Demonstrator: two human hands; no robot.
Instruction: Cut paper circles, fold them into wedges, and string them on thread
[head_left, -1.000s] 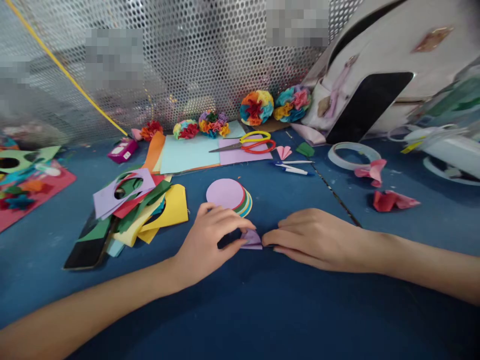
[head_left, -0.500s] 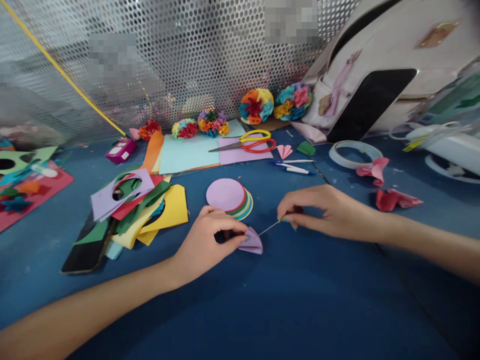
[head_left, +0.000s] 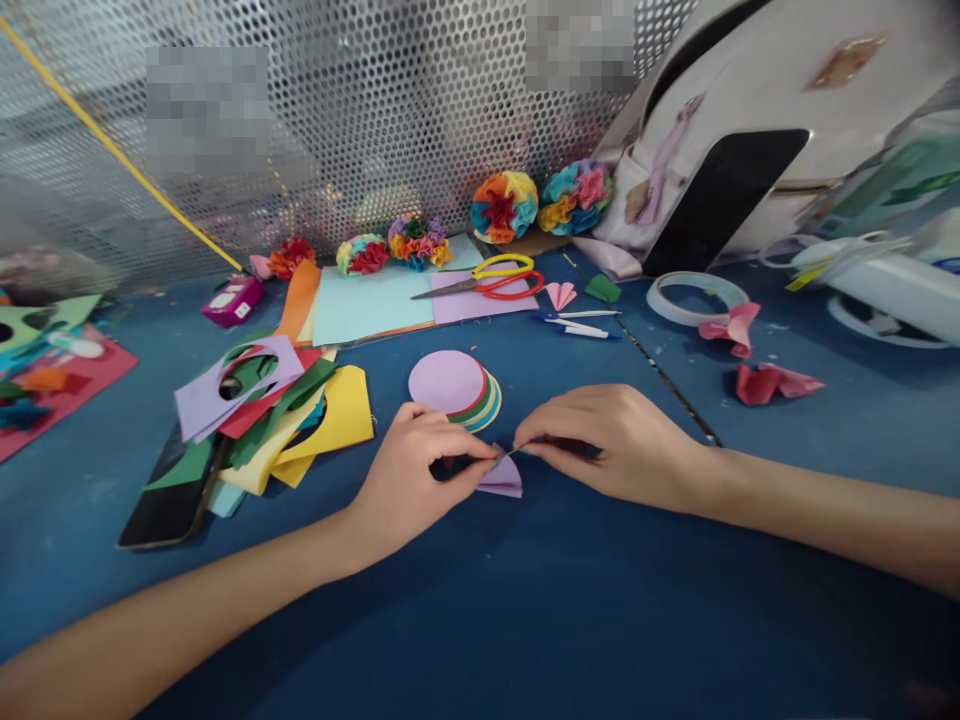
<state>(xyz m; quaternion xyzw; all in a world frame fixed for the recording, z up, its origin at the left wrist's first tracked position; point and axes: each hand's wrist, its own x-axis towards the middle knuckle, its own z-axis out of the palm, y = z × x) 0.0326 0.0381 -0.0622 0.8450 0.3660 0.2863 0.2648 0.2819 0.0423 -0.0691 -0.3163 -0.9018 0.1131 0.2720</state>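
My left hand (head_left: 420, 480) pinches a folded purple paper piece (head_left: 504, 478), its fan-shaped edge spreading below the fingertips. Between thumb and finger, my right hand (head_left: 622, 445) grips a thin strand (head_left: 505, 456) that runs across to the paper's upper tip. Whether the strand is thread or wire I cannot tell. The two sets of fingertips are only a short distance apart. Just beyond them lies a stack of paper circles (head_left: 448, 383), purple on top with other colours showing beneath.
Paper offcuts (head_left: 330, 420) partly cover a phone (head_left: 161, 515) on the left. Scissors (head_left: 487, 285) rest on coloured sheets (head_left: 375, 303). Pens (head_left: 581, 325), a tape roll (head_left: 697, 318) and pink folded pieces (head_left: 776, 384) lie right. A bag (head_left: 750, 100) and paper pompoms (head_left: 504, 207) stand behind.
My right hand has come left, close to my left fingertips, so the visible stretch of strand is much shorter. The left hand still holds the folded paper. The view has shifted slightly.
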